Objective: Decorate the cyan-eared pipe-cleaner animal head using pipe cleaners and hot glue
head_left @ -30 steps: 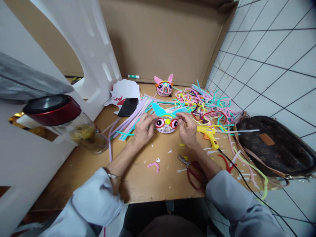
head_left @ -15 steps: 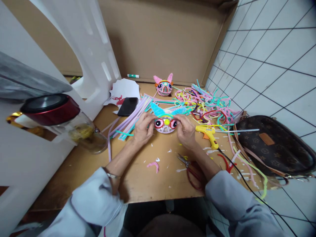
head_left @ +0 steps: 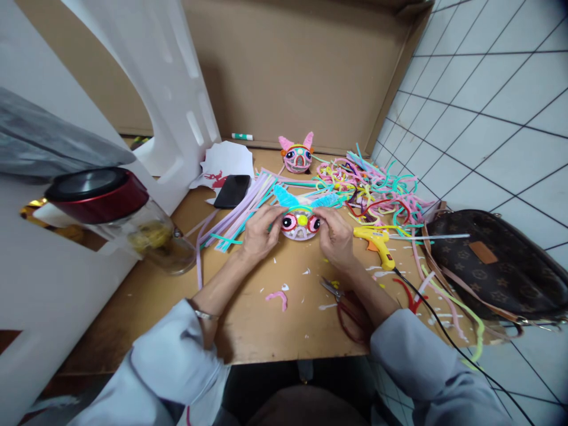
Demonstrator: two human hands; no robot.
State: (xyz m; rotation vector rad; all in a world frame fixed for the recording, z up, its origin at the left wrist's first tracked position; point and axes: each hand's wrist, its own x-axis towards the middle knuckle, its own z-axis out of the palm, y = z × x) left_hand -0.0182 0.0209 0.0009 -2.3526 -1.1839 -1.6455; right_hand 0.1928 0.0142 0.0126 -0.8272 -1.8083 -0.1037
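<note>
Between my two hands is a small pipe-cleaner animal head (head_left: 300, 234) with blue ears, a yellow nose and large dark eyes ringed in pink and red. My left hand (head_left: 261, 234) pinches its left side beside the eye, fingers curled. On the opposite side, my right hand (head_left: 336, 238) grips it near the other eye and ear, also with bent fingers. The fingertips hide the head's outer edges. Red-handled scissors (head_left: 348, 310) lie under my right forearm, and a curved pink pipe-cleaner piece (head_left: 278, 299) rests on the table in front.
Behind stands a similar pink-eared head (head_left: 297, 157). Pipe cleaners lie in a bundle (head_left: 248, 207) and a tangled heap (head_left: 381, 189). A yellow glue gun (head_left: 377, 244) with a black cord, a brown bag (head_left: 497, 266), a phone (head_left: 232, 191) and a glass bottle (head_left: 160, 242) surround the work.
The view has shifted slightly, so everything sits a little further right. Both hands keep their hold on the blue-eared head, with the red eye rims now showing more clearly.
</note>
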